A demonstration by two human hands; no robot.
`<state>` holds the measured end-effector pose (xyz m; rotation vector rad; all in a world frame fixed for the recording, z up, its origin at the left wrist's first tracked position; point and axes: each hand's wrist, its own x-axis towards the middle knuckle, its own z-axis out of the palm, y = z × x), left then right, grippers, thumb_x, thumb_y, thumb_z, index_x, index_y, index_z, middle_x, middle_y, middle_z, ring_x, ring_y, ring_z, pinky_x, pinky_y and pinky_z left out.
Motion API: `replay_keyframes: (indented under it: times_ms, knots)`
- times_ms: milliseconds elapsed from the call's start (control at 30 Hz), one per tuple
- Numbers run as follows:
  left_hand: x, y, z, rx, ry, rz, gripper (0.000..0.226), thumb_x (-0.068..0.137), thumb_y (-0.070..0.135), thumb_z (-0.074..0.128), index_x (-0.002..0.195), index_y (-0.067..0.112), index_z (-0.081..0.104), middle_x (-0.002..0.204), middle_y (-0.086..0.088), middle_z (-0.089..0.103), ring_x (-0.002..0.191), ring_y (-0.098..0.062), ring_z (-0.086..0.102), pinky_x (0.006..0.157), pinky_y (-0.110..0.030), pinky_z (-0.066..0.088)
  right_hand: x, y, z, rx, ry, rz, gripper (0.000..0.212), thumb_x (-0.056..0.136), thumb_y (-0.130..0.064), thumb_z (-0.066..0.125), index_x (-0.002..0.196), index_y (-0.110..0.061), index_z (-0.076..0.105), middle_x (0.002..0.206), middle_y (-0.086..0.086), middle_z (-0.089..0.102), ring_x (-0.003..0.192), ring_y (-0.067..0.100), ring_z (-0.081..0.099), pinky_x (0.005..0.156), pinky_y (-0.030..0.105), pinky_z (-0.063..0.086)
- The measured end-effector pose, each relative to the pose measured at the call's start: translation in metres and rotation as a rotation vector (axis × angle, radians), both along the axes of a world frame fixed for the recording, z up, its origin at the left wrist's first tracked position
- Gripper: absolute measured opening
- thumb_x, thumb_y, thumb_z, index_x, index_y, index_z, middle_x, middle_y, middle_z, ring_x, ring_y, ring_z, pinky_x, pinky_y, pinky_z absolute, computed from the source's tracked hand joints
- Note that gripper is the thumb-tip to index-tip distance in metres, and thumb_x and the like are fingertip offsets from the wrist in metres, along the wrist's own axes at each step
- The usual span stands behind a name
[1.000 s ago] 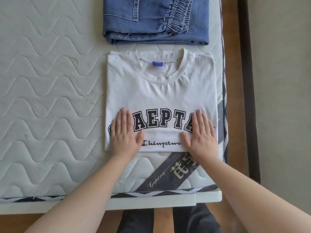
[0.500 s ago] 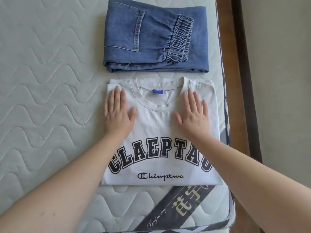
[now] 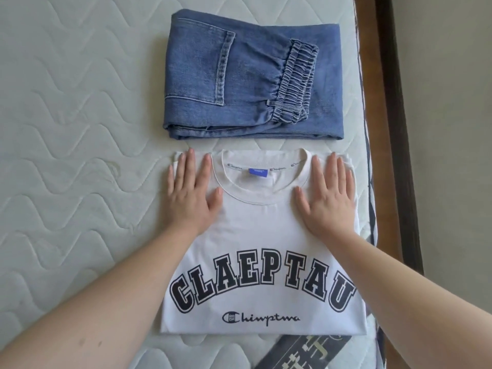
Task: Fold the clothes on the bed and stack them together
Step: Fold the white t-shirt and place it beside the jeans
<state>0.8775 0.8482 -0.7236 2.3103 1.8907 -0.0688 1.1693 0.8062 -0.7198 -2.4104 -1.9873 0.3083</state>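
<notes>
A folded white T-shirt (image 3: pixel 262 243) with dark block lettering lies face up on the mattress, collar pointing away from me. My left hand (image 3: pixel 190 194) presses flat on its left shoulder, fingers straight. My right hand (image 3: pixel 328 195) lies flat on the right shoulder, fingertips near the shirt's top edge. Just beyond the shirt lies a pair of folded blue jeans (image 3: pixel 253 81), elastic waistband on top, a narrow gap apart from the shirt.
The quilted white mattress (image 3: pixel 69 145) stretches wide to the left. Its right edge (image 3: pixel 368 182) runs close beside both garments, with a brown wooden bed frame (image 3: pixel 386 107) and floor beyond. A dark label strip (image 3: pixel 306 352) is printed below the shirt.
Both hands slid up the shirt from the lettering near the hem to the shoulders beside the collar. The view has tilted forward, so the jeans show in full.
</notes>
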Motion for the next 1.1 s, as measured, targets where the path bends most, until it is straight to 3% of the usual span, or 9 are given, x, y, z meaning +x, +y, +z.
replay_keyframes:
  times_ms: [233,400,600,733,833,1000,1100]
  knots:
    - [0.003,-0.001,0.005,0.022,-0.022,0.006,0.074,0.091,0.050,0.028,0.155,0.014,0.025,0.161,-0.019,0.019,0.150,-0.033,0.016,0.122,-0.050,0.003,0.001,-0.001,-0.004,0.036,0.000,0.003,0.073,0.093,-0.059,0.032,0.156,-0.025,0.017,0.163,0.015,0.012,0.151,0.027,0.007,0.122,0.046,0.006]
    - [0.002,-0.002,0.002,0.050,-0.105,-0.016,0.073,0.091,0.047,0.029,0.153,0.009,0.029,0.159,-0.022,0.021,0.149,-0.036,0.019,0.122,-0.050,0.012,0.001,-0.001,-0.006,-0.008,-0.020,-0.012,0.072,0.093,-0.060,0.027,0.156,-0.028,0.012,0.164,0.010,0.006,0.151,0.024,0.002,0.120,0.053,0.003]
    - [-0.001,0.001,-0.002,0.025,-0.014,-0.033,0.076,0.090,0.051,0.029,0.156,0.012,0.023,0.162,-0.020,0.016,0.150,-0.038,0.014,0.121,-0.053,0.013,0.003,-0.002,-0.005,-0.006,-0.028,-0.003,0.071,0.094,-0.060,0.026,0.156,-0.027,0.011,0.164,0.011,0.007,0.151,0.025,0.004,0.120,0.053,0.008]
    - [-0.002,0.005,0.002,-0.103,0.080,-0.035,0.077,0.093,0.055,0.018,0.158,0.016,0.003,0.164,-0.017,-0.003,0.151,-0.035,-0.003,0.122,-0.048,-0.001,0.004,0.001,-0.001,-0.088,-0.012,0.025,0.072,0.094,-0.063,0.017,0.156,-0.028,0.001,0.165,0.008,-0.004,0.151,0.022,-0.007,0.121,0.050,-0.003]
    - [-0.002,0.004,0.017,-0.146,0.063,-0.013,0.073,0.099,0.051,0.024,0.157,0.017,-0.004,0.164,-0.014,-0.011,0.151,-0.029,-0.010,0.122,-0.044,-0.009,0.005,0.002,0.012,-0.134,0.052,0.000,0.073,0.096,-0.062,0.017,0.156,-0.026,-0.003,0.164,0.008,-0.010,0.150,0.020,-0.015,0.120,0.043,-0.013]
    - [0.023,-0.102,0.032,-0.034,-0.089,-0.118,0.070,0.096,0.041,0.031,0.156,0.006,0.019,0.164,-0.011,0.013,0.151,-0.025,0.013,0.122,-0.045,0.015,-0.024,-0.078,0.025,-0.088,0.143,-0.020,0.073,0.101,-0.050,0.024,0.157,-0.012,-0.003,0.164,0.006,-0.007,0.151,0.018,-0.010,0.122,0.034,-0.010]
    - [0.022,-0.175,0.022,-0.044,-0.094,-0.023,0.066,0.098,0.039,0.035,0.153,0.003,0.028,0.161,-0.015,0.023,0.149,-0.029,0.023,0.119,-0.047,0.023,-0.023,-0.139,0.025,-0.157,0.164,-0.086,0.071,0.101,-0.051,0.026,0.157,-0.015,-0.001,0.165,0.006,-0.006,0.151,0.019,-0.010,0.122,0.034,-0.008]
